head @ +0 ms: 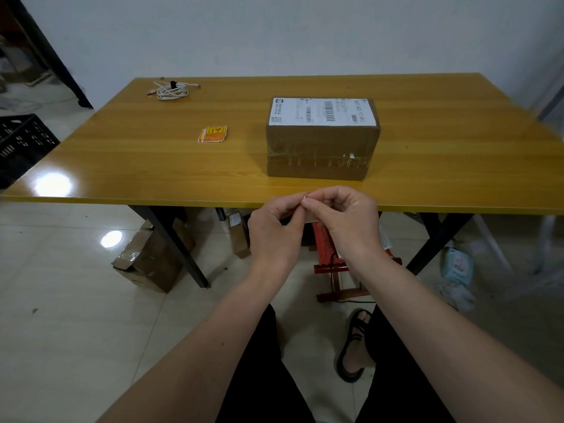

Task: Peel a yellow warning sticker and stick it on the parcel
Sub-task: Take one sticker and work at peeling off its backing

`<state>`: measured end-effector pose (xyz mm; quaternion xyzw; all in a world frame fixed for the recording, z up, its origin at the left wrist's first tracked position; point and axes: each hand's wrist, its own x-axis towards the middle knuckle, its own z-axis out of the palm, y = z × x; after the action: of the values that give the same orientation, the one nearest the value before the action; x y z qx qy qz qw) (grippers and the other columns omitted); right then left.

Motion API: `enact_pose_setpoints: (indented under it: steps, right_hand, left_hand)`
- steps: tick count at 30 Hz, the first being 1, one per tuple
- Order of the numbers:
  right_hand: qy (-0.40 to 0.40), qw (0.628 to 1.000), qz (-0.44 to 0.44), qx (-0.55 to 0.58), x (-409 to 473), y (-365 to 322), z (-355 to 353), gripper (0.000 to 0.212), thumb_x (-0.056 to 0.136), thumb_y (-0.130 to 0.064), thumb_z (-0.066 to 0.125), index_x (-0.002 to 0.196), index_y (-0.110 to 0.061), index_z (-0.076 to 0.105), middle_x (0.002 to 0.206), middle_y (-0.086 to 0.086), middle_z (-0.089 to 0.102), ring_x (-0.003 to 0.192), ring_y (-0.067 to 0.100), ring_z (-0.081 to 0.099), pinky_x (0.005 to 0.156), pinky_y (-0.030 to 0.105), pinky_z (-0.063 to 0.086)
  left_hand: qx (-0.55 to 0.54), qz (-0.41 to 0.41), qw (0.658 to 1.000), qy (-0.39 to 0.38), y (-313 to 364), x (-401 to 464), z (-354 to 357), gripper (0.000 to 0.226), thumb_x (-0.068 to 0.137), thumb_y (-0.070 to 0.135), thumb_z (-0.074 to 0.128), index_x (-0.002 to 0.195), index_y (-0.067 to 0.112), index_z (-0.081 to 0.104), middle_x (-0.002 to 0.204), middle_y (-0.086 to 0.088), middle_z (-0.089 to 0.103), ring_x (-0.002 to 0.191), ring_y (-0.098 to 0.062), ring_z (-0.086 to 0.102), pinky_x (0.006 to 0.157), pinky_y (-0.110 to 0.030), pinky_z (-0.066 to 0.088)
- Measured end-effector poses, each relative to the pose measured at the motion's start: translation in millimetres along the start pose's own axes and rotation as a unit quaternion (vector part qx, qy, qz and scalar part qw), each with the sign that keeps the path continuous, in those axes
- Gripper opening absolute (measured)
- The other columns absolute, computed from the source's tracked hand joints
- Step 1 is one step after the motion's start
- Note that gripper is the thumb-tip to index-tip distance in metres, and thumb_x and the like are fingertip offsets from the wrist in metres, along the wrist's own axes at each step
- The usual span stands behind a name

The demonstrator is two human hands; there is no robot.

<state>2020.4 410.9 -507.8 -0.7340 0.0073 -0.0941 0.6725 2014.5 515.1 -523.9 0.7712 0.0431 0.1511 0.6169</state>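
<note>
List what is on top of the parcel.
A white shipping label with barcodes covers most of the top of the parcel. No yellow sticker is on it. Clear tape wraps the front side; the far side is hidden.

One table [152, 154]. One parcel [320, 148] on it, bearing one label [322, 112]. One small pile of stickers [213, 134], count within the pile not readable. One coiled cable [172, 90]. Two hands, left [276, 227] and right [346, 219], pinching one small sticker [306, 196] between them. One black crate [21, 141] at the left edge. Two brown boxes under the table, one large [149, 261], one narrow [239, 236]. One red stool [329, 254]. One sandal [355, 346] in view.
</note>
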Motion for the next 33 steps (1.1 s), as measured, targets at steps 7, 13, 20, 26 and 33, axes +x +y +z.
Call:
enact_pose_setpoints:
  steps: [7,13,20,26,33]
  right_hand:
    - [-0.009,1.000,-0.001,-0.006,1.5,-0.1,1.0,0.005,0.077,-0.008,0.074,0.078,-0.005,0.071,0.069,0.004,0.067,0.063,0.009,0.061,0.062,0.024,0.055]
    - [-0.015,1.000,-0.002,0.001,0.2,0.7,1.7,0.002,0.078,-0.004,0.071,0.078,-0.002,0.070,0.061,-0.006,0.062,0.056,-0.002,0.057,0.062,0.016,0.053]
    - [-0.020,1.000,-0.001,-0.006,-0.8,-0.4,1.4,0.011,0.078,-0.002,0.068,0.072,-0.011,0.066,0.059,-0.005,0.057,0.060,0.008,0.054,0.066,0.027,0.054]
    - [-0.019,1.000,-0.003,0.001,-1.0,2.9,2.2,0.010,0.080,-0.003,0.067,0.074,-0.010,0.065,0.064,0.003,0.058,0.063,0.016,0.057,0.060,0.025,0.053]
    - [-0.023,0.998,0.015,0.061,-3.0,0.7,0.9,0.011,0.077,-0.010,0.074,0.079,-0.007,0.064,0.068,0.005,0.065,0.059,0.011,0.062,0.054,0.023,0.053]
  left_hand:
    - [0.004,-0.004,1.000,0.007,-2.7,0.0,0.6,0.022,0.086,0.007,0.064,0.100,0.021,0.074,0.100,0.001,0.073,0.095,-0.010,0.068,0.088,-0.035,0.055]
    - [0.020,0.009,1.000,0.009,-1.5,-2.2,0.5,0.023,0.086,0.005,0.063,0.100,0.020,0.074,0.096,0.006,0.071,0.093,-0.007,0.067,0.088,-0.032,0.055]
    - [0.027,0.024,0.999,0.008,1.4,-5.1,0.0,0.023,0.086,0.006,0.065,0.099,0.022,0.074,0.090,0.012,0.069,0.089,-0.003,0.066,0.085,-0.025,0.055]
    - [0.028,0.024,0.999,0.006,0.4,-5.3,0.0,0.023,0.086,0.005,0.064,0.100,0.021,0.074,0.092,0.010,0.070,0.089,-0.001,0.065,0.083,-0.018,0.053]
    - [0.003,0.001,1.000,0.002,-0.4,-5.1,0.2,0.019,0.088,0.011,0.063,0.098,0.023,0.074,0.093,0.007,0.072,0.087,-0.003,0.068,0.076,-0.016,0.054]
